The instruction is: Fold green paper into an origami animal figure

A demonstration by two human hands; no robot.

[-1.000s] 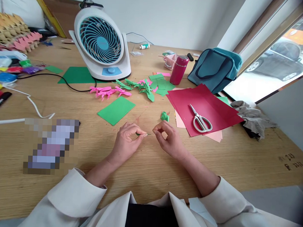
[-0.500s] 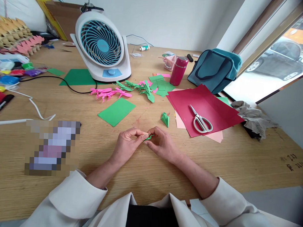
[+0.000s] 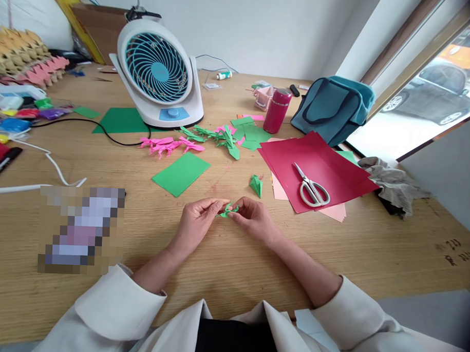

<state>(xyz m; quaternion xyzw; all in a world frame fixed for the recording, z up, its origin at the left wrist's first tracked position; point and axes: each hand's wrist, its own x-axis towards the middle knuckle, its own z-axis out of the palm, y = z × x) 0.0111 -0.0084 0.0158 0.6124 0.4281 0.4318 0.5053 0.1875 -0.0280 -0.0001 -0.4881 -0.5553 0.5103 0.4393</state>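
Observation:
Between my fingertips is a small folded green paper figure (image 3: 227, 211) with thin curled limbs, partly hidden by the fingers. My left hand (image 3: 198, 220) pinches it from the left side, thumb against forefinger. On the other side my right hand (image 3: 255, 221) closes thumb and finger on its right end. Just beyond the right hand lies a folded green paper piece (image 3: 255, 186). A flat green paper sheet (image 3: 181, 174) rests past the left hand. Farther back are folded pink paper figures (image 3: 170, 144) and folded green paper figures (image 3: 224, 138).
Scissors (image 3: 313, 191) lie on red paper sheets (image 3: 335, 164) to the right. Behind stand a magenta flask (image 3: 278, 111), a teal bag (image 3: 333, 110) and a white fan (image 3: 157, 70). At left are a blurred-out object (image 3: 82, 227), a white cable (image 3: 58, 167) and a black marker (image 3: 4, 165).
The left thumb has drawn back slightly to the left, and more of the green paper figure shows between my fingers. Everything else on the table stays where it was.

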